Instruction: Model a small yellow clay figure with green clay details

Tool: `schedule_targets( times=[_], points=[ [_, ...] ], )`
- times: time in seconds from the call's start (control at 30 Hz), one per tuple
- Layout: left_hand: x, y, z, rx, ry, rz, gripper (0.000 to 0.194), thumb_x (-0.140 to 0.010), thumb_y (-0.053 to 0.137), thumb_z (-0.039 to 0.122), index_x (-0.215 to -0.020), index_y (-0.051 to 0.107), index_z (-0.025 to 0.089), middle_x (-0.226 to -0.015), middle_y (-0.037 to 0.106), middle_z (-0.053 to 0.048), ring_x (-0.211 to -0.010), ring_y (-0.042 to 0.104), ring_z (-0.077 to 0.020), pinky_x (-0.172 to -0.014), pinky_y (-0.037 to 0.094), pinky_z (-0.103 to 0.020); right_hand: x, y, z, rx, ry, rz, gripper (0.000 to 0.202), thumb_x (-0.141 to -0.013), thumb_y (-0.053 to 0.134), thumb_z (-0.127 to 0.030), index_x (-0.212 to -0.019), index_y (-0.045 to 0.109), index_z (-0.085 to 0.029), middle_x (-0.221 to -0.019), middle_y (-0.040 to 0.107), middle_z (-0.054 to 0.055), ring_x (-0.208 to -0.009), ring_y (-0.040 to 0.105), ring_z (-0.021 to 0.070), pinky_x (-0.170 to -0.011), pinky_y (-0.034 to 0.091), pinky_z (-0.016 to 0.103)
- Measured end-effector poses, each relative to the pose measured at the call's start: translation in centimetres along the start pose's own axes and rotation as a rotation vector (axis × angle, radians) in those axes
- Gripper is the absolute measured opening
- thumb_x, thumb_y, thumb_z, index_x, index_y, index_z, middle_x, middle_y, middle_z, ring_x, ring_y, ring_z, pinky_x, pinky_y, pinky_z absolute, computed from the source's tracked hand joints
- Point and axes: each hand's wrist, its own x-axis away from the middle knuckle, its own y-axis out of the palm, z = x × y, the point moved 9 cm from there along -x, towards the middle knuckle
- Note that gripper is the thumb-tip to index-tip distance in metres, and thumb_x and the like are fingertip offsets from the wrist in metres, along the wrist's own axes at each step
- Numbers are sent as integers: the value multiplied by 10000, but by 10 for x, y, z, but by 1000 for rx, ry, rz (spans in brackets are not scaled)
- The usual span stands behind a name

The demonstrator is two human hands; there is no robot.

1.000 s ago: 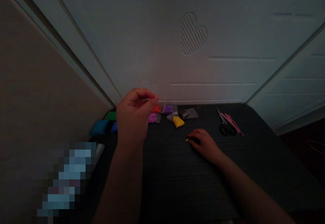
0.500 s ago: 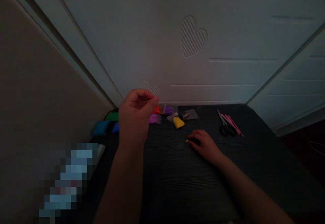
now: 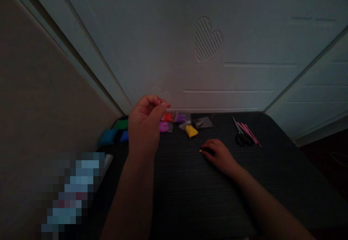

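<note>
My left hand (image 3: 145,120) is raised above the table on the left, thumb and fingers pressed together in a pinch. What lies between them, if anything, is too small to make out. My right hand (image 3: 219,156) rests on the dark table, fingers curled, with a small yellow piece of clay (image 3: 201,150) at its fingertips. Behind it lies a larger yellow lump of clay (image 3: 191,131), by its clear bag.
Bags of red (image 3: 168,117), pink (image 3: 163,126) and purple clay (image 3: 180,118) lie along the table's back edge. Scissors (image 3: 240,133) and pink strips (image 3: 248,133) lie back right. Blue (image 3: 108,137) and green packs (image 3: 121,124) are at left. A white wall panel (image 3: 174,51) rises behind.
The thumb and fingers of my left hand have shifted slightly against each other, closing the small gap between them. My right hand and the yellow piece have stayed in place.
</note>
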Motion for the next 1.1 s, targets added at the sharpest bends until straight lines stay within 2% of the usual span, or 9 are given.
schedule_targets(
  times=[0.2,0.47,0.77,1.1],
  points=[
    [0,1,1,5,12,-9,103,-674,534,94,-633,485,175,-669,532,19,-670,549,-102,-658,435,-236,0,0,0,-2,-5,8,196,-770,547,-251,-955,611,-238,-961,577,48,-934,512,182,-837,407,349],
    [0,-4,1,11,33,42,117,-672,550,107,-615,475,177,-636,520,26,-640,541,-96,-644,437,-233,0,-1,-1,3,-3,-1,202,-774,543,-260,-964,610,-248,-954,578,48,-930,516,186,-832,410,357],
    [-1,-3,1,-3,27,34,114,-649,550,79,-652,502,182,-668,510,24,-644,533,-92,-641,438,-229,0,-1,-5,23,-4,-14,201,-776,542,-258,-964,613,-254,-961,575,47,-930,513,187,-829,410,356],
    [0,-1,8,17,78,4,125,-656,493,87,-575,475,181,-591,496,29,-620,516,-101,-670,438,-263,0,0,0,7,-4,-2,202,-767,551,-246,-960,612,-255,-965,576,44,-934,513,188,-835,411,355]
  ],
)
